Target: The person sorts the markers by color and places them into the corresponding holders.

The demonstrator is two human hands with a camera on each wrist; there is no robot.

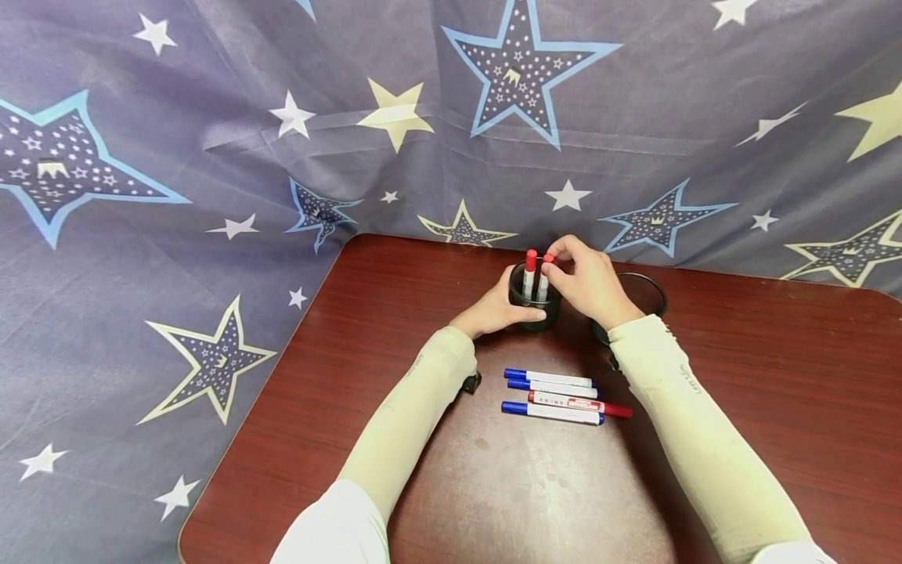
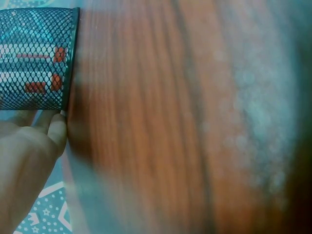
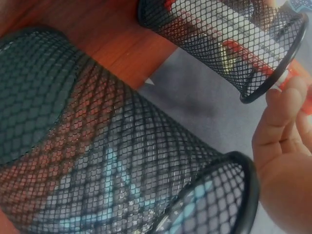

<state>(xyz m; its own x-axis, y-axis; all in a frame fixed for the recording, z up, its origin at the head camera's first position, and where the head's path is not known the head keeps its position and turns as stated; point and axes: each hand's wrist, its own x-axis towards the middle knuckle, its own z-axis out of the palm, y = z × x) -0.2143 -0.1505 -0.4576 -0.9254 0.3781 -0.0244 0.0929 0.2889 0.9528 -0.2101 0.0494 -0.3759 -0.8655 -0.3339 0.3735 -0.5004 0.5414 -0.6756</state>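
Fingers of the right hand (image 1: 590, 283) are in tight, pinching the red top of a marker (image 1: 543, 291) just right of the frame's centre, and its white body slants down inside a black mesh cup (image 1: 552, 315)! Left hand (image 1: 496, 310) has that same cup gripped, thumb across the near side. Right beside the pinched marker stands a second red-topped marker (image 1: 529, 282), inside the same cup. Over to the right, partly behind the right wrist, comes another mesh cup (image 3: 122, 126), looming large at lower left in the right wrist view. Now just below centre: three blue-capped markers (image 1: 559, 379) lie with a red marker (image 1: 557, 401) among them, its cap pointing right. Reddish-brown desk (image 1: 740, 376) beneath it all, pale sleeves (image 1: 412, 399) reaching up from the bottom edge, and star-patterned cloth (image 1: 232, 149) fills the top and left!
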